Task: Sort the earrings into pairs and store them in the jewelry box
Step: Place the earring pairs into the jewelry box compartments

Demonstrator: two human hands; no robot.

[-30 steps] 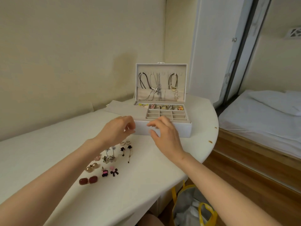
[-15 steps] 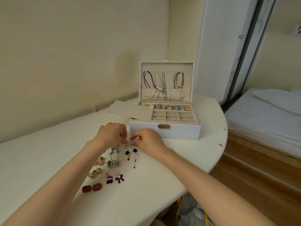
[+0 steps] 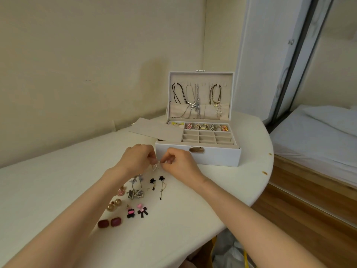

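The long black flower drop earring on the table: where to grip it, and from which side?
Probably pinch the flower head of the long drop earring, its bulkiest part, from above and the right: it lies flat, its thin chain trails toward the person, and a shorter black earring sits close on its left.

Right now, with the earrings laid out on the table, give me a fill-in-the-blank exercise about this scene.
1. The jewelry box stands ____, with necklaces hanging in its lid.
2. The left hand and the right hand both pinch a beaded earring just in ____ of the box.
3. The box's grid of small compartments is ____.
4. The pair of earrings nearest the person is dark ____.
Missing words: open; front; empty; red.
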